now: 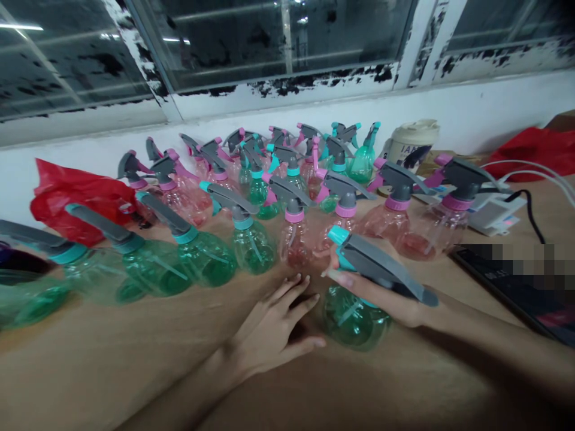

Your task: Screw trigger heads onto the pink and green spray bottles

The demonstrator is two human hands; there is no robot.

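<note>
My right hand (395, 299) is wrapped round the neck and trigger of a green spray bottle (357, 323) with a grey and turquoise head. The bottle stands upright on or just above the wooden table (171, 359); I cannot tell which. To its left, my left hand (281, 326) rests low over the table, fingers spread and holding nothing. Just beyond the fingertips stand a pink spray bottle (295, 242) and a green spray bottle (254, 248). The lower fingers of the right hand are hidden behind the sprayer head.
Several more green and pink spray bottles (206, 260) stand in rows toward the window wall. A red plastic bag (81, 200) lies at the left. At the right are a lidded cup (411, 143), a white power strip (494, 212) with cables and a dark phone (507, 287).
</note>
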